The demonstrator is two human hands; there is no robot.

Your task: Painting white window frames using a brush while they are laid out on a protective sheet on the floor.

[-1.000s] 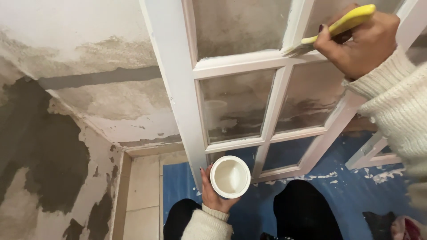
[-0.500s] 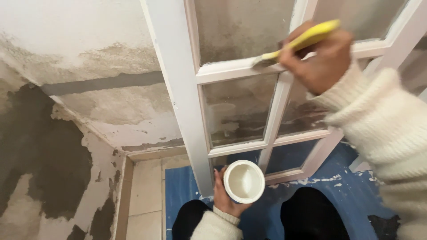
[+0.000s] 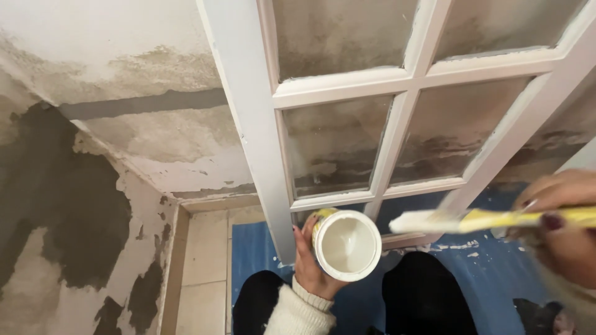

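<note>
Moved: right hand [image 3: 562, 232] has dropped from the upper muntin of the door frame down to the frame's lower right, brush now level with the paint pot; pot shifted slightly right below the frame
Landmark: white glazed door frame [image 3: 251, 124], leaning across the view, several glass panes
Left of frame: wall [image 3: 93, 186] with peeling plaster, dark damp-looking patches; pale floor tiles [image 3: 205, 260] at its foot
Below frame, left: left hand [image 3: 310, 263] wrapped round a small round paint pot [image 3: 346, 244], firm grasp; pot open, tilted toward the camera, white paint inside; cream knit cuff at the wrist
Below frame, centre: dark trousered knees either side of the pot; blue floor sheet [image 3: 496, 273] under the frame, flecked white
Lower right of frame: right hand clenched on a yellow-handled brush [image 3: 447, 221]; bristles white with paint, pointing left toward the pot, near its rim but apart; hand blurred
Progress: stile and muntins already look white and evenly covered; paint smears along glass edges; judged well along; whether the bottom rail and right side are coated cannot be told; brush appears to be at the pot for reloading, so painting seems unfinished
</note>
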